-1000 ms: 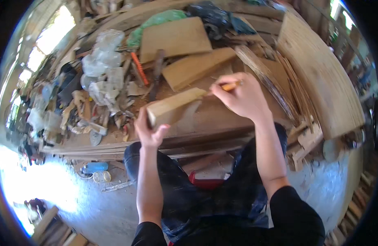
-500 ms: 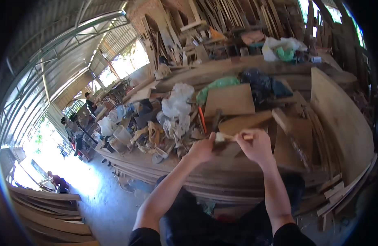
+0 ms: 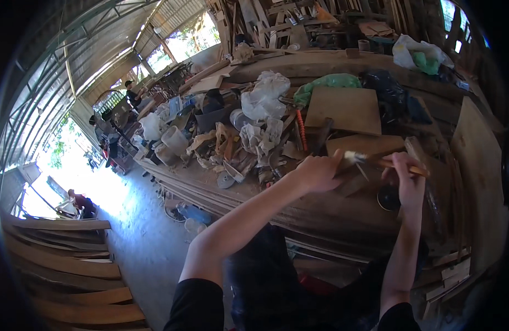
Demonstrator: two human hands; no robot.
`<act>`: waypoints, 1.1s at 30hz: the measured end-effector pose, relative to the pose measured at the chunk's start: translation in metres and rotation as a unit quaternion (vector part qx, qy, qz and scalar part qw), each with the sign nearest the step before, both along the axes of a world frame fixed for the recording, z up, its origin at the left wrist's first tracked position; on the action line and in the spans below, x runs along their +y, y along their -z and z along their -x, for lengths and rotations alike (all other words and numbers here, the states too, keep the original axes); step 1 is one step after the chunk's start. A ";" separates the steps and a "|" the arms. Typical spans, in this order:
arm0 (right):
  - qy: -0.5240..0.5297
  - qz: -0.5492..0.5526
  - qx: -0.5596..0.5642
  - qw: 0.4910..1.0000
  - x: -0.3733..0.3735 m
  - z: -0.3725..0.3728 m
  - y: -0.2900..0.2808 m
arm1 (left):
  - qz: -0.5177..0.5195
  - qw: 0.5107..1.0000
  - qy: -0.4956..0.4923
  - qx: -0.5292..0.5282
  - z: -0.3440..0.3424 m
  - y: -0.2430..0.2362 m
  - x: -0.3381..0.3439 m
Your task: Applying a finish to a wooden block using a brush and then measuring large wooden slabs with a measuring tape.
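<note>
My left hand (image 3: pixel 320 171) is closed round a piece of wood with a pale, lit end (image 3: pixel 355 156), held above the cluttered bench. My right hand (image 3: pixel 403 182) grips a slim orange-brown stick tool (image 3: pixel 416 170), its far tip reaching the pale end; whether they touch I cannot tell. A square board (image 3: pixel 341 103), a dark flat bar (image 3: pixel 323 135) and an orange strip (image 3: pixel 301 129) lie just behind the hands.
The bench (image 3: pixel 276 201) carries plastic bags (image 3: pixel 264 96), scraps and offcuts. A large upright panel (image 3: pixel 475 176) stands at the right. Planks (image 3: pixel 67 259) are stacked at lower left. Several people are farther off at left, including one (image 3: pixel 133 96) by the bench's far end.
The view has tilted up and left, bringing the workshop and the people into it. Both hands have shifted right in the picture, still holding the wood and the tool, which are now more in shadow.
</note>
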State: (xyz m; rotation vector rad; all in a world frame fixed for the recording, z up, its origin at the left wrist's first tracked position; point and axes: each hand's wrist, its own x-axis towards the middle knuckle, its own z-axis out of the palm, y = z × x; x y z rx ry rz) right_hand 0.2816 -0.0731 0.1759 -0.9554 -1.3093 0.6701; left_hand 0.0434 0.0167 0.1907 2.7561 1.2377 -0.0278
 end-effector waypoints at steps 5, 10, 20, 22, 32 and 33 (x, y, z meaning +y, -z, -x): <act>-0.015 0.005 -0.024 1.000 0.005 0.019 0.000 | 0.017 0.996 -0.040 -0.074 0.020 0.000 -0.011; -0.042 0.110 -0.159 0.980 0.009 0.019 -0.020 | -0.014 0.994 -0.055 -0.092 0.040 -0.002 0.002; 0.056 0.127 -0.301 0.943 0.026 0.017 -0.001 | 0.034 0.997 -0.063 0.015 0.048 -0.027 0.014; 0.070 0.113 -0.291 0.947 0.030 0.014 0.009 | 0.031 0.997 -0.066 -0.011 0.045 -0.023 0.016; 0.032 0.133 -0.039 0.990 0.026 -0.001 0.007 | 0.036 0.993 -0.028 -0.106 0.000 0.001 0.035; 0.008 0.104 -0.019 0.994 0.027 0.003 0.007 | 0.039 0.994 -0.029 -0.103 0.002 0.003 0.037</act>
